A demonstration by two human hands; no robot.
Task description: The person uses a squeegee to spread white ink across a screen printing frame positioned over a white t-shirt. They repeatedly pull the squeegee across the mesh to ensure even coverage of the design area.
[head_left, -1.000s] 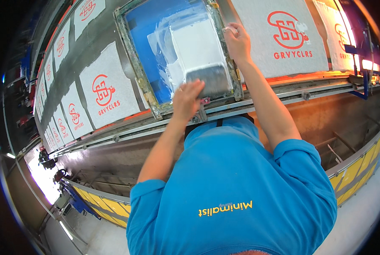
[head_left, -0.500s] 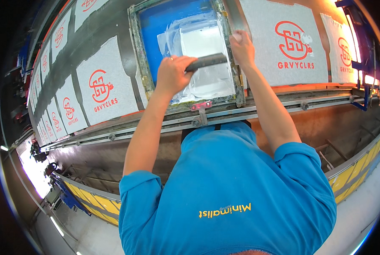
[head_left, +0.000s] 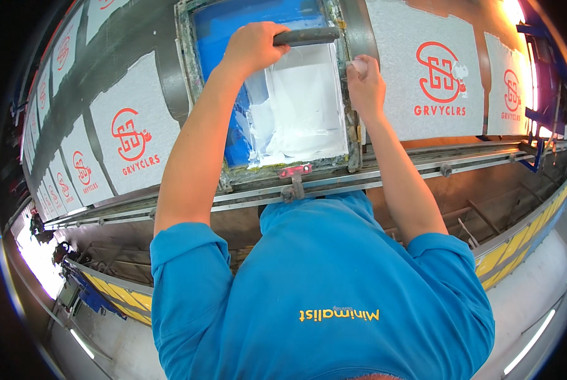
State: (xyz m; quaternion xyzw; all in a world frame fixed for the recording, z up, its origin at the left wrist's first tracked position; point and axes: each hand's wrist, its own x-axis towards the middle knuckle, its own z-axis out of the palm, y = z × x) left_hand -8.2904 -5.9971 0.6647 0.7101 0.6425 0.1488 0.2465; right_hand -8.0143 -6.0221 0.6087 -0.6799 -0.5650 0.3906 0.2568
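A squeegee (head_left: 306,36) with a dark bar lies across the far part of a screen-printing frame (head_left: 353,142). My left hand (head_left: 255,47) is closed around its left end. Inside the frame, white ink (head_left: 299,136) covers the window and smears onto the blue mesh (head_left: 231,142) around it. At the frame's right side my right hand (head_left: 367,92) is closed, with a small whitish thing (head_left: 359,66) between thumb and fingers that I cannot make out. Beneath the near end of the frame sits a pink-red clamp (head_left: 295,171) on the rail.
Light grey fabric panels with red printed emblems lie along the dark table on both sides, one panel (head_left: 131,126) left and another (head_left: 423,95) right. A metal rail (head_left: 397,175) runs along the near table edge. Behind me stands a yellow-panelled structure (head_left: 505,250).
My left hand has moved the squeegee toward the far end of the frame, showing more of the white ink on the near part. My right hand stays beside the frame's right edge.
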